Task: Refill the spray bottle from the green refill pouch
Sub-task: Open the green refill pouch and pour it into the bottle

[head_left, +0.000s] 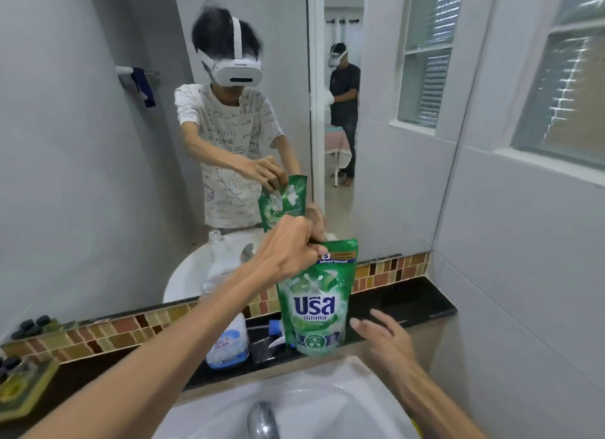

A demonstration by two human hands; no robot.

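Observation:
The green refill pouch (316, 301) stands upright on the dark ledge behind the sink. My left hand (289, 247) grips its top left corner. My right hand (379, 337) hovers just right of the pouch with fingers spread, not touching it. The clear spray bottle (227, 340) with a blue and white label stands uncapped on the ledge to the left of the pouch, partly hidden by my left forearm. Its blue and white spray head (276, 335) lies on the ledge between bottle and pouch.
A white sink (327, 402) with a chrome tap (262, 419) sits below the black ledge (409, 304). A large mirror (98, 177) fills the wall behind, above a mosaic tile strip. Small dark caps (31, 327) sit at the far left. A tiled wall with a window stands on the right.

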